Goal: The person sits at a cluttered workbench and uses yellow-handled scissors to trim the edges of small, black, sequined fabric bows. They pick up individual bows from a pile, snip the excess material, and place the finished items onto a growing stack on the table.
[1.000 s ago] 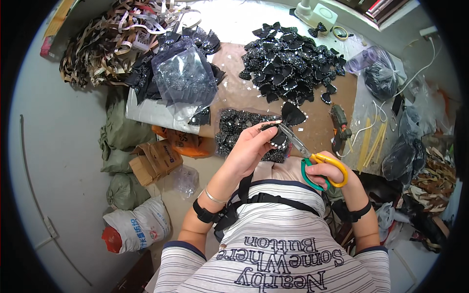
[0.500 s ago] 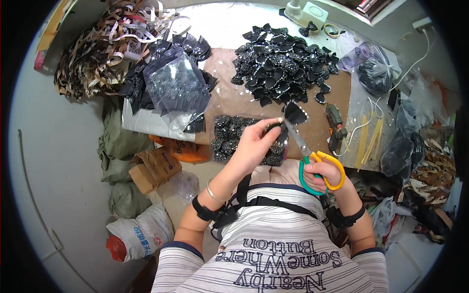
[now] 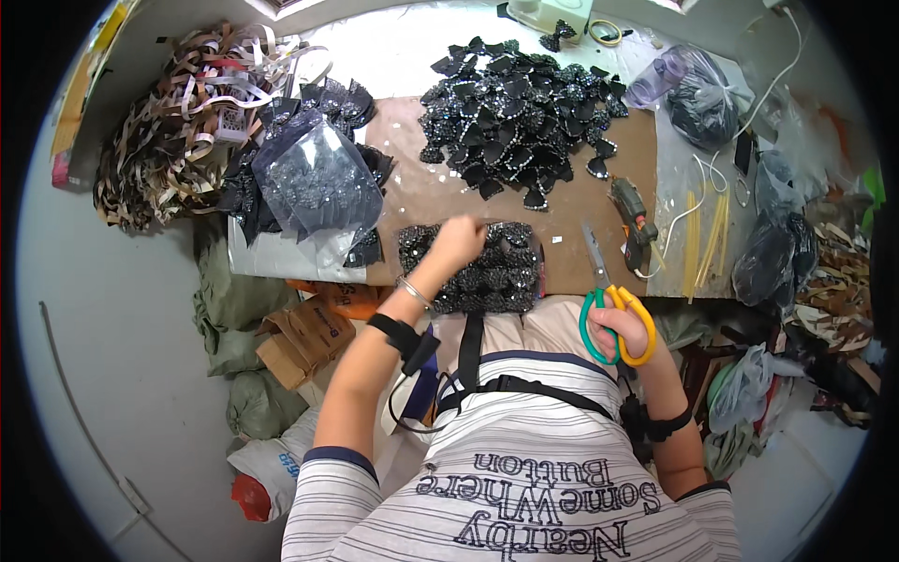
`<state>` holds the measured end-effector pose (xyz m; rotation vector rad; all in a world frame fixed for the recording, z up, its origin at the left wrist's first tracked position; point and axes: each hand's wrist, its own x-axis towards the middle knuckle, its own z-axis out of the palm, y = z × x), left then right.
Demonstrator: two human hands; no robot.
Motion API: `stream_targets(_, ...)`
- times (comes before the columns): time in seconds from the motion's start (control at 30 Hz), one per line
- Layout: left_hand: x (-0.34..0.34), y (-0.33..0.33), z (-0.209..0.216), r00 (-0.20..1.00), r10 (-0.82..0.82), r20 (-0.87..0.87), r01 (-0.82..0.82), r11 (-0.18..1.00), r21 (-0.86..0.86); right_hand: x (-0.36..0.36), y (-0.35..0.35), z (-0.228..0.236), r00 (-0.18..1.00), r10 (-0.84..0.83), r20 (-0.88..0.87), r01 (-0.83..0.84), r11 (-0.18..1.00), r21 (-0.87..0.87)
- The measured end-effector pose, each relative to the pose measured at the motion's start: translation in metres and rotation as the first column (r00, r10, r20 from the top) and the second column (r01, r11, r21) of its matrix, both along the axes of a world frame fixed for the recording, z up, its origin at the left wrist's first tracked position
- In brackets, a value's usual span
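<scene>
My left hand (image 3: 459,242) is over the pack of black sequined bows (image 3: 492,286), which lie in rows near the table's front edge. Its fingers are curled in, and whatever they hold is hidden. In my right hand (image 3: 626,335) is a pair of scissors (image 3: 598,265) with one green and one yellow handle loop. The blades point away from me, slightly parted, over the brown table covering. Beyond my hands a big heap of black bows with shiny trim (image 3: 515,122) covers the middle of the table.
A glue gun (image 3: 632,215) with a white cord lies right of the scissors, beside yellow glue sticks (image 3: 716,239). At left are a clear plastic bag (image 3: 323,183) on dark bows and a tangle of ribbons (image 3: 159,140). A cardboard box (image 3: 304,337) stands below the table's left side.
My left hand has moved left from the scissor tips to the packed bows; the black piece it held there no longer shows. The scissors have turned more upright, away from any bow.
</scene>
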<state>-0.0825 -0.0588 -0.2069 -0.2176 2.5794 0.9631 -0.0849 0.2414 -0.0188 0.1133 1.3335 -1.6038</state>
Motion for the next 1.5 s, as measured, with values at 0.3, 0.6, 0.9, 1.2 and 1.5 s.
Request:
stream_targets(0.3, 0.033, 0.053, -0.031, 0.921, 0.383, 0.069, -0.349, 0.892, -0.287, 0.008, -0.01, -0.003, 0.995, -0.028, -0.1, 0.042, 0.989, 0.141)
stream_targets(0.6, 0.07, 0.003, 0.09, 0.659, 0.33, 0.676, -0.649, -0.203, 0.733, 0.009, -0.022, -0.015, 0.935, 0.177, -0.308, -0.093, 0.958, 0.271)
stream_targets(0.9, 0.086, 0.019, 0.154, 0.856, -0.13, 0.5, -0.504, -0.423, 0.753, 0.002, -0.058, -0.001, 0.902, 0.22, -0.371, -0.167, 0.971, 0.169)
stream_targets(1.2, 0.094, 0.055, 0.177, 0.905, 0.377, -0.198, -0.101, 0.641, 0.761, -0.01, -0.087, 0.014, 0.98, -0.145, 0.133, 0.152, 0.988, -0.038)
stream_targets(1.5, 0.097, 0.05, 0.178, 0.865, 0.412, 0.287, -0.378, 0.159, 0.912, -0.013, -0.043, 0.032, 0.559, 0.504, -0.659, -0.248, 0.86, 0.447)
